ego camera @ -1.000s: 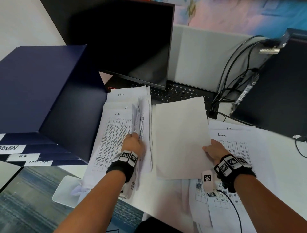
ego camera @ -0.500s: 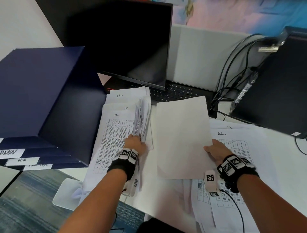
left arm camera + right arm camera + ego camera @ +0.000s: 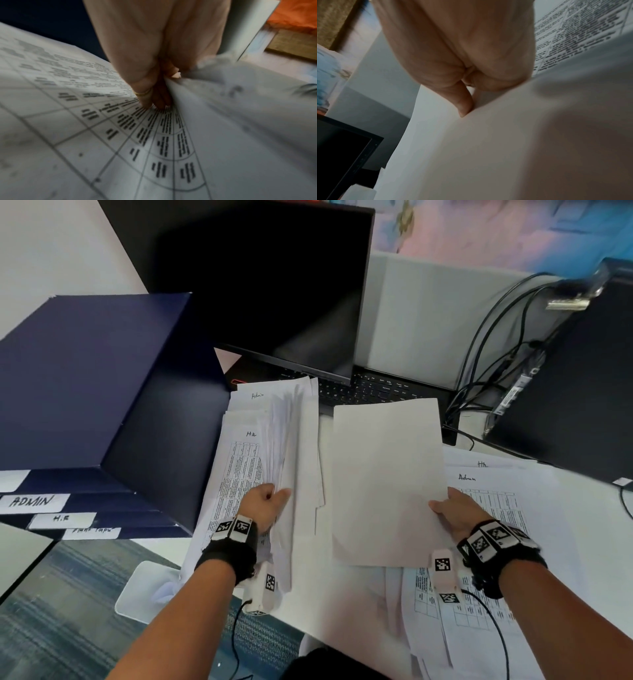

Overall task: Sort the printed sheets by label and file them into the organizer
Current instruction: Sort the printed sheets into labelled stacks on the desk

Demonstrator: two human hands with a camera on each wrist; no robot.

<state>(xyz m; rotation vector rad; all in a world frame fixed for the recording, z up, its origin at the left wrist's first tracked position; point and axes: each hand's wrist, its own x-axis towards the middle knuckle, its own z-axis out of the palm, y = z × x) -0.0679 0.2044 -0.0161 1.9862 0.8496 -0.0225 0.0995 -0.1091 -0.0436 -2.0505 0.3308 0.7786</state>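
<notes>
A dark blue organizer (image 3: 85, 392) stands at the left, with tabs marked ADMIN (image 3: 32, 501) and H.R (image 3: 61, 519). My left hand (image 3: 270, 498) grips the lifted edge of a thick bundle of sheets (image 3: 291, 446) over a printed page headed "Hr" (image 3: 239, 470); in the left wrist view its fingers (image 3: 150, 94) tuck under the raised sheets (image 3: 231, 121). My right hand (image 3: 452, 510) pinches the right edge of a blank-backed sheet (image 3: 383, 481), held above the desk; its thumb (image 3: 462, 100) presses the sheet (image 3: 488, 148). A page headed "Admin" (image 3: 489, 508) lies under that hand.
A dark monitor (image 3: 274, 285) and a keyboard (image 3: 376, 390) stand behind the papers. A black computer case (image 3: 575, 398) with cables (image 3: 486, 337) is at the right. More printed sheets (image 3: 462, 611) spread over the white desk's front right. Blue carpet (image 3: 51, 628) shows lower left.
My left hand has lifted the bundle's edge higher, so the sheets fan up more steeply. The right hand's blank-backed sheet has barely moved.
</notes>
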